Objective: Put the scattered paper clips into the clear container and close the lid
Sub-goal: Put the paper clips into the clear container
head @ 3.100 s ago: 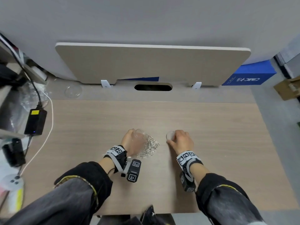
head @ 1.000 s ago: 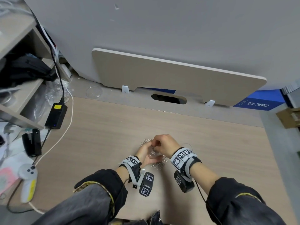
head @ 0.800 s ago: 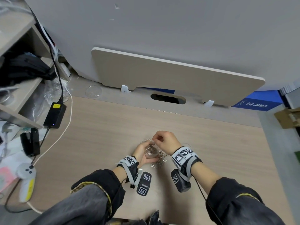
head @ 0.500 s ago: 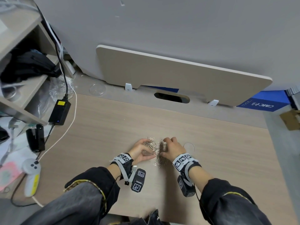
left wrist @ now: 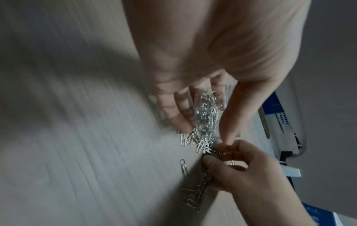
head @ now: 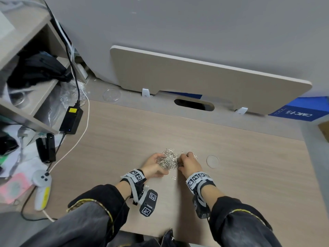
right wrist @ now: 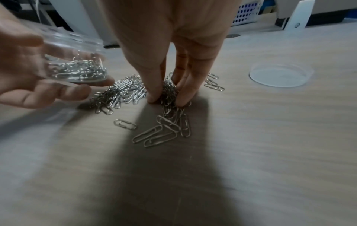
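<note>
The wood-grain tabletop (head: 231,157) carries a heap of silver paper clips (right wrist: 123,93) near its front middle, with a few loose ones beside it. A clear round lid (head: 212,161) lies flat to their right. A black power adapter (head: 71,120) rests at the left edge.

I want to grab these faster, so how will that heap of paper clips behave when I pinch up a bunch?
The paper clips probably come up as a tangled clump, since they lie interlocked where the right hand pinches them. Some likely drop off; strays already lie apart on the desk. Being thin smooth wire, flat single ones may slide rather than lift.
</note>
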A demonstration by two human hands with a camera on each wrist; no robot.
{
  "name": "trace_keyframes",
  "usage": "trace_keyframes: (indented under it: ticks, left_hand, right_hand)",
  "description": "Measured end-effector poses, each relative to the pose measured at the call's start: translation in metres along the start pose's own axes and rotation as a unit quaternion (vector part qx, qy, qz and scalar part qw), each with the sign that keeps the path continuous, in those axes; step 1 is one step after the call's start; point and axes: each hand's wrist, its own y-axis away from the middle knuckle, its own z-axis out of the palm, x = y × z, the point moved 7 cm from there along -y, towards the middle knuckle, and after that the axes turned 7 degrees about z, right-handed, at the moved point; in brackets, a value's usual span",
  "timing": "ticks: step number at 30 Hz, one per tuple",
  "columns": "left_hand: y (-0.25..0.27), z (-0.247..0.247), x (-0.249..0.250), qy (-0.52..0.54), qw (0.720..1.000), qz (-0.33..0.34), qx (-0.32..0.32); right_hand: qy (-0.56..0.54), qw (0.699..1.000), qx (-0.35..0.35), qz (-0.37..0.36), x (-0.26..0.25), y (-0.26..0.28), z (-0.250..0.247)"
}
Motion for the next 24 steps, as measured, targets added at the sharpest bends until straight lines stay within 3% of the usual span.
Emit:
trace_keyframes:
  ticks: [7, 12, 18, 24]
  left_hand:
    - [-0.003, 0.004, 0.0, -0.084, 0.996, 0.006, -0.017]
    - [-0.007, 0.011, 0.0, -0.105, 0.994, 0.008, -0.033]
    - [-0.012, 0.032, 0.008, -0.135, 0.989, 0.028, -0.045]
    - [-0.014, 0.049, 0.014, -0.142, 0.987, 0.036, -0.065]
  right_hand:
    - [-0.115, 0.992, 0.005, 0.041, 0.016, -0.006, -0.011]
    - [-0.256, 0.962, 0.007, 0.095, 0.036, -0.006, -0.027]
    - [-0.302, 0.953, 0.013, 0.012, 0.017, -0.001, -0.068]
    - [-0.18, 0.978, 0.0, -0.103, -0.027, 0.021, -0.075]
